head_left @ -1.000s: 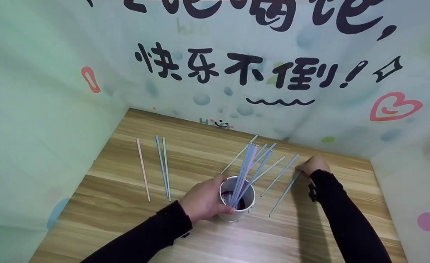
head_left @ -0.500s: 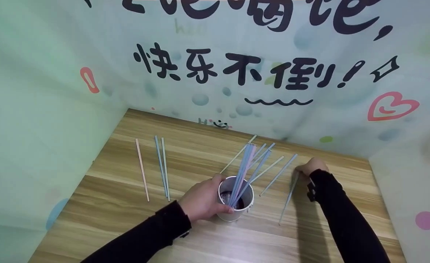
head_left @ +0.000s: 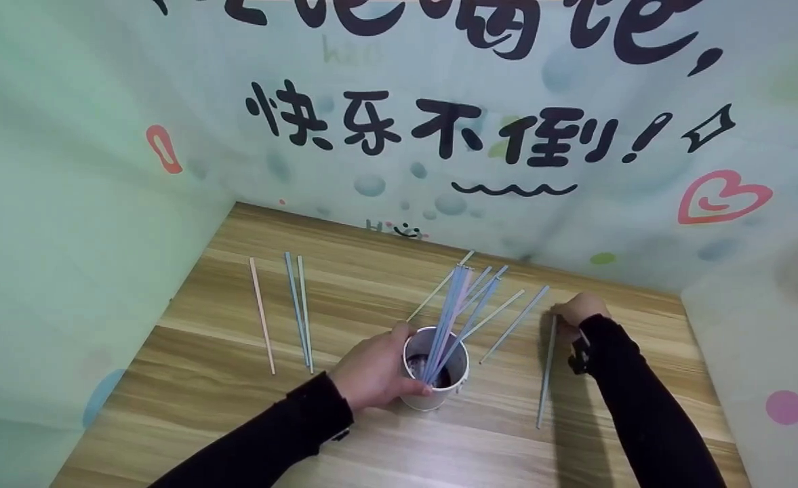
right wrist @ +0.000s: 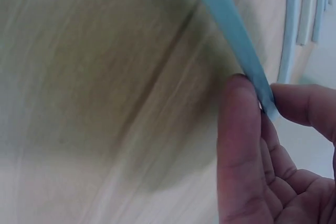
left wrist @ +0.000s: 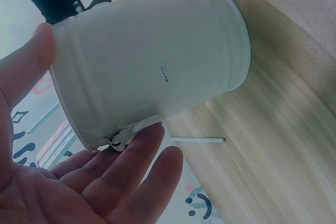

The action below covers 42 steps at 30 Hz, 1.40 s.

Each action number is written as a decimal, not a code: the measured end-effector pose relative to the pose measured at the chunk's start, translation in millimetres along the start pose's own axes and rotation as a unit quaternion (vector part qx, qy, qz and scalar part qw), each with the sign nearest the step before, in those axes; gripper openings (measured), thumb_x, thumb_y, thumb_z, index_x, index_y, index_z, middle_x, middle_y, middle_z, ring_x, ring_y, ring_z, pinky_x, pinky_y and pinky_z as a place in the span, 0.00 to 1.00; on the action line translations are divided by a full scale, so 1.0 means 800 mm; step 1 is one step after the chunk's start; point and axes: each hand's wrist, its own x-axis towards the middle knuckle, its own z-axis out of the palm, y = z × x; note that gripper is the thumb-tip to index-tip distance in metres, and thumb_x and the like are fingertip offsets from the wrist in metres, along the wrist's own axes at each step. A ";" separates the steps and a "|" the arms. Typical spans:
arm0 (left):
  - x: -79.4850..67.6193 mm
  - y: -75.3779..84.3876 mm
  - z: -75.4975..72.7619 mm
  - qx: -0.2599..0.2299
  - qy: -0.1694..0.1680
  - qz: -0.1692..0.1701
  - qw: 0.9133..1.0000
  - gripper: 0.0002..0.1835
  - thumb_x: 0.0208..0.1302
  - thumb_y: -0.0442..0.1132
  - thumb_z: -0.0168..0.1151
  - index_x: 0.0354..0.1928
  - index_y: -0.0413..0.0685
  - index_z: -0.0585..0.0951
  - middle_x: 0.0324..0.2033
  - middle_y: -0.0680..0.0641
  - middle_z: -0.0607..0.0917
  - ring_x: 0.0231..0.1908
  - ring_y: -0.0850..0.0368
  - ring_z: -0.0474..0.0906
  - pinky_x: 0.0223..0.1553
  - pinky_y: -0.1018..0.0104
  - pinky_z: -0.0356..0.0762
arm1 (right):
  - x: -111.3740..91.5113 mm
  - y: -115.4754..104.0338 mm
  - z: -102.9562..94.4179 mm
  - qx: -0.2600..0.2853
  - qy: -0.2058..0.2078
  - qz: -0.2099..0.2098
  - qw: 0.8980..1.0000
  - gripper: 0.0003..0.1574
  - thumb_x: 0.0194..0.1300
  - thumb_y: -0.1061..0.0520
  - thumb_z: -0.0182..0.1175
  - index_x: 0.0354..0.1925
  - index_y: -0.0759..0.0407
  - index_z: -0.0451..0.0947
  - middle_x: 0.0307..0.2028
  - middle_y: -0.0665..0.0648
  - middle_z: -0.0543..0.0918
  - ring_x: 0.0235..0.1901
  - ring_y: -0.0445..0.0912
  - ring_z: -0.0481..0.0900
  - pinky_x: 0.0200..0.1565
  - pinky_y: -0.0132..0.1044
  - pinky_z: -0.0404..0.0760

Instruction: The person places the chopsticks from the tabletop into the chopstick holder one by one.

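My left hand (head_left: 375, 373) grips a small white metal bucket (left wrist: 152, 51), thumb at the rim and fingers round its far side by the handle lug. Several blue and pink straws (head_left: 449, 312) lean out of the bucket's mouth towards the back. At the right, my right hand (head_left: 580, 310) pinches the far end of a blue straw (right wrist: 233, 30) between thumb and fingertips. In the head view that straw (head_left: 546, 373) points towards the front of the table, close over the wood.
Between the bucket and the right hand lie a blue straw (head_left: 515, 324) and a pale green straw (head_left: 497, 315), with others behind the bucket. A pink straw (head_left: 262, 315), a blue one (head_left: 296, 308) and a pale green one (head_left: 306, 315) lie at the left. Printed cloth (head_left: 344, 183) walls the table.
The straw in my right hand has swung its near end to the right and forward, from slanting to nearly straight. My left hand stays on the bucket; the head view has shifted slightly.
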 end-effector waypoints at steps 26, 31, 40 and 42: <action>0.002 0.000 -0.001 -0.023 -0.002 0.008 1.000 0.45 0.48 0.52 0.82 0.64 0.42 0.71 0.54 0.37 0.84 0.55 0.43 0.82 0.59 0.46 0.78 | -0.066 -0.027 -0.068 0.157 0.039 -0.073 0.984 0.28 0.76 0.56 0.55 0.61 0.79 0.71 0.29 0.49 0.84 0.28 0.35 0.84 0.40 0.32 0.87; 0.002 -0.001 -0.001 -0.019 0.001 0.014 1.000 0.44 0.48 0.51 0.82 0.63 0.40 0.71 0.54 0.36 0.84 0.54 0.43 0.82 0.59 0.46 0.78 | -0.080 -0.040 -0.086 0.181 0.049 -0.079 0.979 0.29 0.76 0.53 0.55 0.61 0.76 0.67 0.32 0.49 0.83 0.30 0.35 0.84 0.42 0.31 0.87; 0.003 0.000 -0.001 -0.018 0.002 0.009 1.000 0.43 0.48 0.51 0.82 0.62 0.40 0.72 0.54 0.36 0.84 0.54 0.42 0.82 0.58 0.45 0.79 | -0.106 -0.058 -0.110 0.219 0.090 -0.101 0.966 0.26 0.76 0.48 0.56 0.59 0.67 0.66 0.36 0.45 0.80 0.31 0.35 0.84 0.47 0.34 0.87; 0.002 0.001 -0.001 -0.018 0.001 0.011 1.000 0.44 0.48 0.51 0.82 0.62 0.40 0.71 0.54 0.35 0.84 0.54 0.41 0.82 0.58 0.45 0.79 | -0.112 -0.063 -0.114 0.222 0.100 -0.103 0.964 0.25 0.76 0.48 0.56 0.58 0.65 0.67 0.34 0.43 0.81 0.30 0.35 0.84 0.46 0.34 0.87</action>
